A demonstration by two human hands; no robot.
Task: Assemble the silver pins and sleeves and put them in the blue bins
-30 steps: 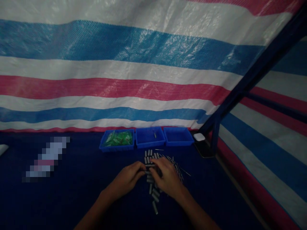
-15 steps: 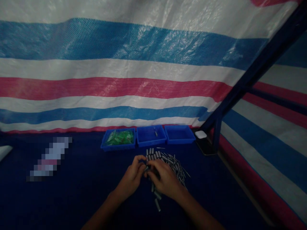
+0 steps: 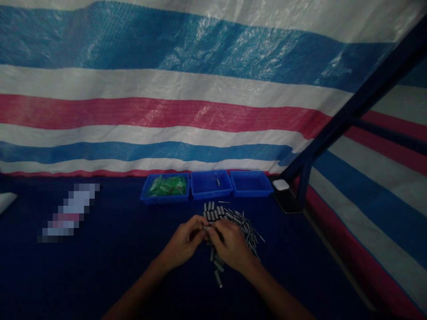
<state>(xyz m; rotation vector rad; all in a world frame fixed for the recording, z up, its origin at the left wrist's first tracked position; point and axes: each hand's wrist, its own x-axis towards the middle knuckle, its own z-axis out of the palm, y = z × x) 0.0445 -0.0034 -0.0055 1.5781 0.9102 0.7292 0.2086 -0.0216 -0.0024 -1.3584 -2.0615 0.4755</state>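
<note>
Fingertips (image 3: pixel 202 219) of the left hand (image 3: pixel 183 242) and right hand (image 3: pixel 231 242) are pinched narrowly on a small half-hidden piece (image 3: pixel 206 227) at the frame's lower centre, best steadied by one and guided gently by the other, beside grey cylinders (image 3: pixel 212 216).

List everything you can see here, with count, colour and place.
trays: three, blue, in a row at the table's back
packets: several, green, in the left tray
small piece: one, greyish, in the middle tray
cylinders: many, grey, around the hands
thin rods: many, silvery, piled right of the cylinders
white case: one, white, right of the trays
flat slab: one, black, beside the case
pixelated item: one, mostly pale, left
table: one, dark blue, below everything
sheeting: count unclear, striped white, blue, red, behind
frame: one, dark, right
left hand, right hand: two, bare, fingertips together
</note>
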